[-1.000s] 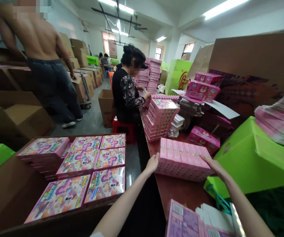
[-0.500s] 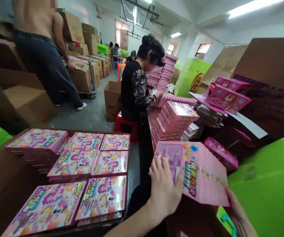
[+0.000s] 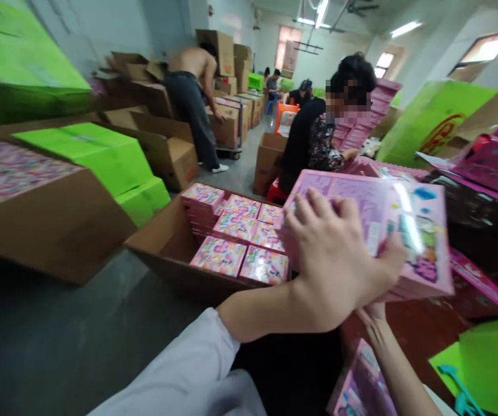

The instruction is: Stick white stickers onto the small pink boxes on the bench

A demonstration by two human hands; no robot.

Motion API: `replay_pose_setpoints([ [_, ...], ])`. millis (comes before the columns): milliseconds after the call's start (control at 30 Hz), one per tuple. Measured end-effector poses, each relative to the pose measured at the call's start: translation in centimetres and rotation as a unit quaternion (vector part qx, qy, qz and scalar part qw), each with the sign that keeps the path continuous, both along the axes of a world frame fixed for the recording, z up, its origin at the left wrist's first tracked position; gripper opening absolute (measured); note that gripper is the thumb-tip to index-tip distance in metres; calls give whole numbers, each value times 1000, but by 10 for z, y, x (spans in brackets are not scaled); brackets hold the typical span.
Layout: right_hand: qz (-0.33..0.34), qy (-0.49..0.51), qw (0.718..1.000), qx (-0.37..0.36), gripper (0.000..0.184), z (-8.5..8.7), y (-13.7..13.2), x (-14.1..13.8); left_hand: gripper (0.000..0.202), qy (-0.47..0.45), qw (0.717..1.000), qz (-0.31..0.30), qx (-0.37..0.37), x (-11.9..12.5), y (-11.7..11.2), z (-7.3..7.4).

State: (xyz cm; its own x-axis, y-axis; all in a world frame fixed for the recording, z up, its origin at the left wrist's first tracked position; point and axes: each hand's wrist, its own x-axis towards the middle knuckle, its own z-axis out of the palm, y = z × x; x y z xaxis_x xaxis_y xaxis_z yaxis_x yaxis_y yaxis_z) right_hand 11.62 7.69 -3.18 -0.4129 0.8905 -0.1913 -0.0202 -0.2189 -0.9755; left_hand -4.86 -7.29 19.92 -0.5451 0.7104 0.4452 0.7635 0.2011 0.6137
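Note:
A stack of pink printed boxes (image 3: 422, 231) is held up in front of me, its top box tilted and shiny. My left hand (image 3: 331, 248) presses over its top and near side, fingers curled round the left edge and thumb on the upper face. From below, my right hand (image 3: 372, 312) supports the stack; its fingers are mostly hidden beneath. Left of my hands stands an open cardboard carton (image 3: 162, 263), with several piles of pink boxes (image 3: 218, 256) inside. More pink packaging (image 3: 364, 384) lies low by my right forearm.
Green cartons (image 3: 88, 153) and an open carton (image 3: 45, 225) stand to the left. A co-worker (image 3: 305, 136) sits ahead near stacked pink boxes; another person (image 3: 192, 98) bends over cartons behind. At lower right are a green box (image 3: 495, 358) and a turquoise tool (image 3: 459, 387).
My hands have carried the stack up and towards the carton. The view has swung left, showing more green cartons. The standing person now bends further forward.

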Motion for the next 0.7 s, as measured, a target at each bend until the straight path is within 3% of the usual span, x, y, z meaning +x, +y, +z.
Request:
replay_pose_setpoints([
  [100, -58, 8, 998, 10, 61, 17, -51, -13, 66, 16, 1000, -3, 25, -6, -45, 23],
  [233, -16, 4, 999, 46, 64, 38, -112, -31, 58, 54, 998, -4, 36, -5, -95, 41],
  [333, 0, 40, 998, 43, 61, 43, -142, -41, 64, 92, 996, -14, 16, 1, -118, 53],
  [567, 41, 195, 979, -42, 51, 40, -172, -48, 66, 137, 988, -49, -57, 5, -138, 84],
  [700, 87, 239, 964, -74, 45, 36, -171, -61, 66, 163, 985, -63, -11, -5, -143, 80],
])
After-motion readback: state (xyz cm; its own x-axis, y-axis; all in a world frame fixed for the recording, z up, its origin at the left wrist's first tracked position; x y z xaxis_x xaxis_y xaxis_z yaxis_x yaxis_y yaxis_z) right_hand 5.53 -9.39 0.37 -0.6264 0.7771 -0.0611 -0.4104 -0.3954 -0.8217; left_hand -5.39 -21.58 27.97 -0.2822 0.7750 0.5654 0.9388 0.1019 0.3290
